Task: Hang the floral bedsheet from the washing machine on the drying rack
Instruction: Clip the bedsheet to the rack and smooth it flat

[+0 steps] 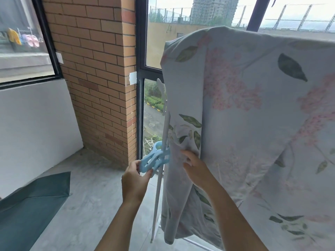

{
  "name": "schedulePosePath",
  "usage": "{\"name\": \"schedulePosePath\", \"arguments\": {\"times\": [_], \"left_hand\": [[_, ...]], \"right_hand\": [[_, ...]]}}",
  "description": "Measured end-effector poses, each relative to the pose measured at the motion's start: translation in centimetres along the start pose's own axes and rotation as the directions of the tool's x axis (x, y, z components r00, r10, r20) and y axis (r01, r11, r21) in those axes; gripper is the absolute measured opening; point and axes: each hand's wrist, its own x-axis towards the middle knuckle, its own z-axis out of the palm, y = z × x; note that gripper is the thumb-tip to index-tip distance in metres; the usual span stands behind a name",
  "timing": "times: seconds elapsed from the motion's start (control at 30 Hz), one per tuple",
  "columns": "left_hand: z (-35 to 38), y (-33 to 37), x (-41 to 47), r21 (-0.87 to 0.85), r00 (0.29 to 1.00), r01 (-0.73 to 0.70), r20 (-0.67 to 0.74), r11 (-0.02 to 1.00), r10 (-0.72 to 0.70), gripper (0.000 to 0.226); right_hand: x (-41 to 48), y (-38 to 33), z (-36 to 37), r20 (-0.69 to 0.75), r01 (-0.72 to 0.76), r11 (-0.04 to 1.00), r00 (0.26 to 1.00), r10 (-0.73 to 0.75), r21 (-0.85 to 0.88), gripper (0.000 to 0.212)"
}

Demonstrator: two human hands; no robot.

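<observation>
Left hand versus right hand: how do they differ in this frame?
The left hand grips the blue clip, while the right hand holds the edge of the floral bedsheet. The left hand is clear of the fabric; the right hand is against it. Both are bare and near the rack pole.

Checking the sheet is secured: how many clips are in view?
1 sure: the blue clip on the rack pole, held by the left hand. A pale shape higher up may be another; the bedsheet could hide more.
</observation>
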Motion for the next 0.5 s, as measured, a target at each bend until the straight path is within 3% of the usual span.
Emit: {"name": "schedulePosePath", "arguments": {"times": [0.2, 0.33, 0.5], "left_hand": [[-4.8, 0.0, 1.8, -0.029, 1.0, -0.018, -0.015, 0.999, 0.018, 0.032], [-9.3, 1.2, 3.3, -0.065, 0.995, -0.082, -0.069, 0.995, 0.078, 0.044], [-13.8, 8.8, 7.4, 0.027, 0.927, -0.368, -0.064, 0.929, 0.369, 0.072]], "right_hand": [[-0.2, -2.7, 0.2, -0.005, 0.047, 0.998, 0.999, -0.047, 0.044, 0.044], [-0.8, -4.6, 0.1, -0.005, 0.093, 0.994, 0.996, -0.093, 0.051, 0.04], [-1.4, -10.1, -3.0, -0.163, 0.306, 0.943, 0.945, -0.284, 0.131, 0.031]]}}
